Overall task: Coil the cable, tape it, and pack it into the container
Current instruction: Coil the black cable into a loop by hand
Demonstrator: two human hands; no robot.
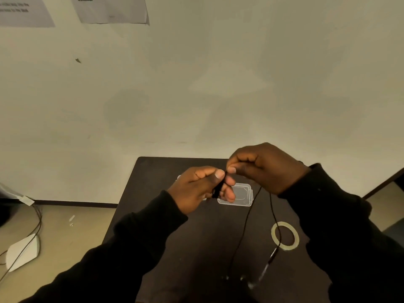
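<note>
A thin black cable (244, 228) hangs from both hands above the dark table (192, 248). My left hand (196, 190) pinches a small black bundle of it between thumb and fingers. My right hand (264, 167), fingers closed, holds the cable just to the right of that bundle, thumb tips nearly touching. Two strands drop down to the table, one ending in a plug (271, 258) near the front. A clear plastic container (241, 194) lies on the table below the hands, partly hidden by my left fingers. A tape roll (284, 235) lies flat to the right, with one strand crossing it.
The table stands against a pale wall (196, 84) with papers pinned at the top left. On the floor to the left lie a white object (21, 251) and loose wires (37, 219). The table's left edge runs diagonally.
</note>
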